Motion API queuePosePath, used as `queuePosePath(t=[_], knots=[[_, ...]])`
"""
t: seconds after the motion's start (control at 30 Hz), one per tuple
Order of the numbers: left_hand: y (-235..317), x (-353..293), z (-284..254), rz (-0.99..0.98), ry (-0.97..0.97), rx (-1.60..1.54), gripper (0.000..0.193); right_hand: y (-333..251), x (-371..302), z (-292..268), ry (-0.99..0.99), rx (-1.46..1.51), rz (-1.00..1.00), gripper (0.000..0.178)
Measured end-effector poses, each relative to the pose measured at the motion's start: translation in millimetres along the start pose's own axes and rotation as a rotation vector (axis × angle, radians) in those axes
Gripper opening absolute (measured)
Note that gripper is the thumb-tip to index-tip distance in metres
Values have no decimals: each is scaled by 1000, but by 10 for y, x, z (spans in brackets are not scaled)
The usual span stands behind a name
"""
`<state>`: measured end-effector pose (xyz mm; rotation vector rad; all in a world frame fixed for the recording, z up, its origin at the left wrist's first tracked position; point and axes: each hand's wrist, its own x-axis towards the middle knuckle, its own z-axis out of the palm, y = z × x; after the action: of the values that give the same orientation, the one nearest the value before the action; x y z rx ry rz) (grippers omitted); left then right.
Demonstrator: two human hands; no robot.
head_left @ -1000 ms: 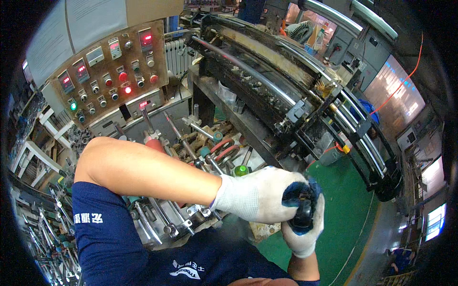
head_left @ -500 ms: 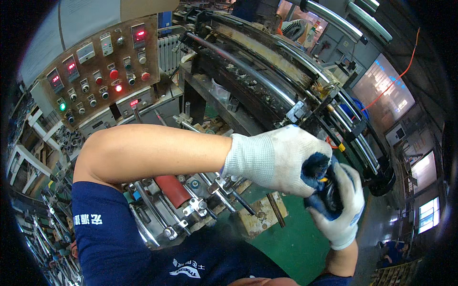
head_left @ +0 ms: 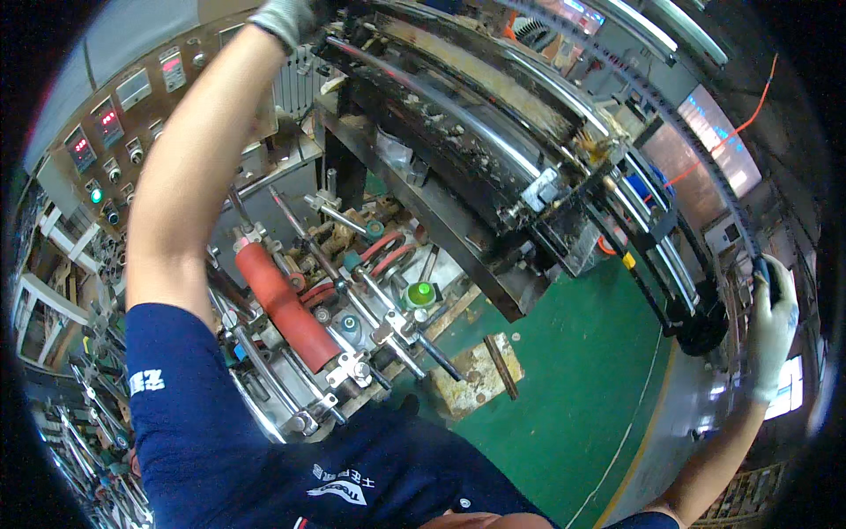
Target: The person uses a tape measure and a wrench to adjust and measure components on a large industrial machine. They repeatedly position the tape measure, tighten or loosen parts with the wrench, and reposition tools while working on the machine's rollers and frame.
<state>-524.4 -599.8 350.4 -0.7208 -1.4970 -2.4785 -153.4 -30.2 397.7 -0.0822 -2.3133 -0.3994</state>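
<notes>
A long dark strip [head_left: 696, 145] arcs from my right hand up past the top edge of the view. My right hand [head_left: 774, 331], in a white glove with dark-coated fingers, is closed round its lower end at the far right. Up at the top left, my left hand [head_left: 289, 19] reaches beside the dark end of the long machine. Its gloved fingers run into the top edge against dark parts, so their grip is hidden. Under the strip lies the machine with its shiny metal roller [head_left: 449, 115].
Left of me stands a control panel [head_left: 119, 154] with lit displays and knobs, partly behind my left arm. Below it, a bench carries a red roller [head_left: 282, 304], metal rods and a green round container [head_left: 421, 294]. A stained board [head_left: 467, 388] lies on the green floor [head_left: 582, 353].
My hands were together over a dark bundle. They have moved wide apart, left hand up and leftward, right hand outward to the right, and the dark strip now stretches out long.
</notes>
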Motion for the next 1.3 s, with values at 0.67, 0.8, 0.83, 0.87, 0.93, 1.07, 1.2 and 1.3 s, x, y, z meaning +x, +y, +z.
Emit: queuePosePath(t=[0.67,0.8,0.83,0.87,0.93,1.07,1.2,1.3], knots=[[-1463,373,63,499,472,1353,48,-406,514,715,-38,-109,-123,25],[-1425,283,109,490,410,1334,41,-258,422,667,-80,-87,-30,25],[-1430,285,102,501,410,1323,40,-269,388,657,-69,-105,-45,24],[-1436,286,90,511,409,1313,39,-297,358,642,-58,-123,-60,24],[-1408,277,73,518,376,1262,37,-297,294,658,-25,-154,-102,22],[-1430,296,75,530,361,1260,38,-371,195,669,33,-164,-141,21],[-1431,298,66,486,389,1266,39,-571,186,620,61,-147,-131,21],[-1403,292,46,493,345,1291,39,-759,193,560,24,-119,-46,21]])
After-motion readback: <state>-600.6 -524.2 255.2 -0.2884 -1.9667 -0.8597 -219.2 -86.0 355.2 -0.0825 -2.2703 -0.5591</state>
